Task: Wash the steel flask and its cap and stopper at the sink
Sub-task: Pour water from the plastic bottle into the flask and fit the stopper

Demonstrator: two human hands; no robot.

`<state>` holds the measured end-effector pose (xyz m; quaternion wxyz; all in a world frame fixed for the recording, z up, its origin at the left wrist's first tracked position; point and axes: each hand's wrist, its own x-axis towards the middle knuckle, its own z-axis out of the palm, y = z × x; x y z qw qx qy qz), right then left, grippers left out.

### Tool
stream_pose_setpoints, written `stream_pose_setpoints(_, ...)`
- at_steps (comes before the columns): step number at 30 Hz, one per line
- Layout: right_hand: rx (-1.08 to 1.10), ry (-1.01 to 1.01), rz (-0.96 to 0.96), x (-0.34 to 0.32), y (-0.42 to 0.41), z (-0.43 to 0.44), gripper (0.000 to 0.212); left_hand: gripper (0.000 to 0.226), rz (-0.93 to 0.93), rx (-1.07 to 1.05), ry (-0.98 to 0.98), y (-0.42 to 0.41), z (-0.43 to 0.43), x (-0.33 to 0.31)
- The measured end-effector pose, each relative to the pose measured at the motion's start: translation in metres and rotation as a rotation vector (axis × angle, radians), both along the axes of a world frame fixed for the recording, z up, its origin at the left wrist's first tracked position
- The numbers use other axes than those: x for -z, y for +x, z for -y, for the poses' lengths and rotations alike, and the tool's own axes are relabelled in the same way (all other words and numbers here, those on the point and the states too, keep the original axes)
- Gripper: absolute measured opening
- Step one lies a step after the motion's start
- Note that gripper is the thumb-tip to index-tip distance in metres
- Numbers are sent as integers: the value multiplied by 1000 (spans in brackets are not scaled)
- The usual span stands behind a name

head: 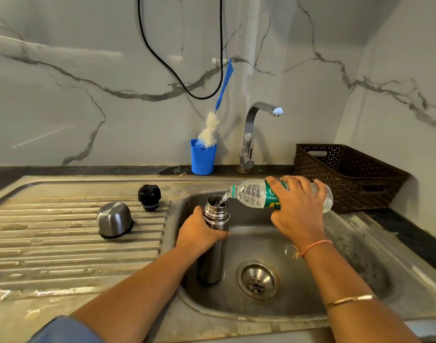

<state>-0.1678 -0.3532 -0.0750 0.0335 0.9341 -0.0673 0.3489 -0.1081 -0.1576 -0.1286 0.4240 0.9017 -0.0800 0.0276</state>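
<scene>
My left hand wraps its fingers round the open steel flask, holding it upright in the sink basin. My right hand grips a clear plastic water bottle tipped sideways, and water runs into the flask's mouth. The steel cap lies upside down and the black stopper stands near it on the drainboard.

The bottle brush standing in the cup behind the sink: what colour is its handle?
Blue; the bottle brush handle shows best in the head view, matching the blue cup.
</scene>
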Motion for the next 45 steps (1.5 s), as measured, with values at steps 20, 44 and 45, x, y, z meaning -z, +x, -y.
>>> stream_pose_setpoints(20, -1, -53, 86, 3, 4, 3, 72, 60, 39, 36, -30, -2, 0, -4)
stream_pose_setpoints(44, -25, -86, 106, 3, 5, 0, 72, 59, 53, 51, -34, -4, -1, -6)
stream_pose_setpoints(45, -24, -85, 105, 3, 5, 0, 73, 59, 55, 49, -37, -4, -1, -6)
